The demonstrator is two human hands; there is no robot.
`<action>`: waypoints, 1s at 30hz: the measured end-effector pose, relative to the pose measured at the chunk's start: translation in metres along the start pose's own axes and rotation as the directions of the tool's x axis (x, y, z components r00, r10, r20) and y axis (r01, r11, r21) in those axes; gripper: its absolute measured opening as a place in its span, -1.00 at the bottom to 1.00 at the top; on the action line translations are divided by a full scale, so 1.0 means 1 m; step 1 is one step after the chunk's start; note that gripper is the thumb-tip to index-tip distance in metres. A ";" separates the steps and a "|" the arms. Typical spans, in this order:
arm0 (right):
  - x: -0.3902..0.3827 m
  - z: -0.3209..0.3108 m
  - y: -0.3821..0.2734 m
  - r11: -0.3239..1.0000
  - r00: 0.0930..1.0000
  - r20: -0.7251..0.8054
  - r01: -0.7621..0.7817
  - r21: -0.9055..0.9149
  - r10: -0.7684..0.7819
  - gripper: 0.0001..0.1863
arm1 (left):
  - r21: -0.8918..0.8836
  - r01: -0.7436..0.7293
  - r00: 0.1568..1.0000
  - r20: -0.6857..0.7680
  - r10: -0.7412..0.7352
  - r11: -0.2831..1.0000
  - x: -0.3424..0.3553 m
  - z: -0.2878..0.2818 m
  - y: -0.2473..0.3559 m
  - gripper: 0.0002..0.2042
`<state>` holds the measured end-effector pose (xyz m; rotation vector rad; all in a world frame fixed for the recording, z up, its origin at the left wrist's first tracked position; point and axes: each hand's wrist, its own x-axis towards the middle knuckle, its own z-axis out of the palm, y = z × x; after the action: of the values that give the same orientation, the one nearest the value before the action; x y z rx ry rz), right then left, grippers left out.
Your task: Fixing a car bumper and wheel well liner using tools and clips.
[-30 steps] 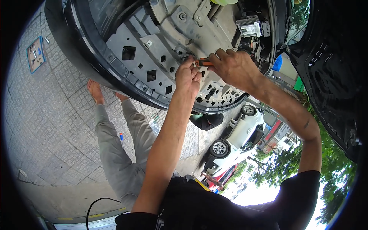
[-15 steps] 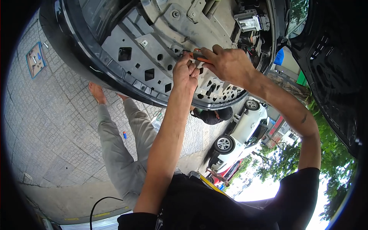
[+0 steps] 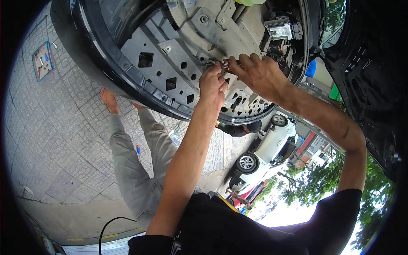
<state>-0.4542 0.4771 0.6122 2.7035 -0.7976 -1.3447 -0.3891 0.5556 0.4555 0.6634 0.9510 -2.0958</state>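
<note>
Over the front panel (image 3: 159, 70) of a car with its hood raised, both of my hands work close together. My right hand (image 3: 261, 74) is closed around the orange-and-dark handle of what looks like a screwdriver (image 3: 226, 64). A short metal part of it shows to the left of the handle, pointing toward a bracket area on the panel; its tip is hard to make out. My left hand (image 3: 211, 87) has its thumb and fingers pinched at the front of the tool, the other fingers curled. Whether a small fastener sits there is hidden.
The dark bumper (image 3: 91, 63) curves around the panel. A blue-edged tray (image 3: 42, 60) with small items lies on the paving, as does a blue-handled tool (image 3: 138, 149). Another person in dark clothing (image 3: 238, 129) crouches beyond the bumper. A white car (image 3: 270, 148) is parked behind.
The view has shifted slightly, so the car and hands sit a little further right. The tool's handle looks turned, and my right fingers wrap over more of it.
</note>
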 end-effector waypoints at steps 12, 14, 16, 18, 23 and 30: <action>0.000 0.007 0.001 0.512 0.885 0.408 -0.464 0.723 0.225 -0.43 | -0.100 0.049 0.999 0.021 -0.048 0.994 0.006 -0.008 0.005 -0.81; 0.000 0.005 -0.007 0.951 0.995 0.029 -0.104 0.290 0.099 -0.39 | -0.150 0.058 0.998 0.036 -0.053 0.987 0.007 -0.009 0.007 -0.81; 0.001 0.001 -0.007 0.977 0.991 0.119 -0.080 0.195 0.057 -0.39 | -0.206 0.096 0.994 0.065 -0.084 0.974 0.004 -0.006 0.006 -0.80; 0.006 -0.014 -0.004 0.947 0.943 0.324 -0.169 0.274 0.074 -0.42 | -0.179 0.083 0.995 0.063 -0.073 0.980 0.006 -0.004 0.007 -0.80; 0.027 -0.012 0.012 0.427 0.837 0.546 -0.509 0.747 0.043 -0.41 | -0.182 0.025 1.000 0.015 -0.023 0.983 0.005 -0.004 0.002 -0.84; 0.016 -0.021 -0.015 0.989 0.982 0.165 -0.111 0.099 0.093 -0.54 | -0.206 0.012 0.993 -0.110 -0.035 0.978 0.005 0.008 0.001 -0.86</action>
<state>-0.4240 0.4785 0.6105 2.6152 -1.0365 -1.5532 -0.3928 0.5467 0.4561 0.6713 1.2257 -1.9627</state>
